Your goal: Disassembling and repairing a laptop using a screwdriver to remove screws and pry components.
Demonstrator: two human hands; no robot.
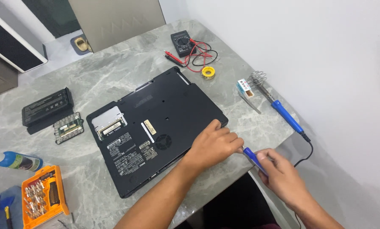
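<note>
- Nearest the lens, the right hand [283, 176] is curled around a blue screwdriver [253, 159], off the laptop's near right corner and just past the table edge.
- That screwdriver slants up and left from the right hand, its tip hidden under the left hand's fingers at the laptop's corner.
- Left hand [213, 144] rests on the laptop's near right corner — fingers bent down over the edge, pressing on the case; it holds no separate thing that I can see.
- Laptop [156, 127] lies upside down, black, in the middle of the grey marble table [113, 68], with an open bay showing a silver part on its left side.
- Left of the laptop lie a black battery [47, 108] and a small green circuit board [69, 127], side by side.
- Near-left of the laptop sit an orange bit set [43, 197] and a blue bottle [18, 161].
- Right of the laptop, a blue soldering iron [285, 114] rests in its coil stand, cable trailing off the table.
- Beyond the laptop — a black multimeter [182, 42] with red and black leads, and a yellow solder reel [208, 72].
</note>
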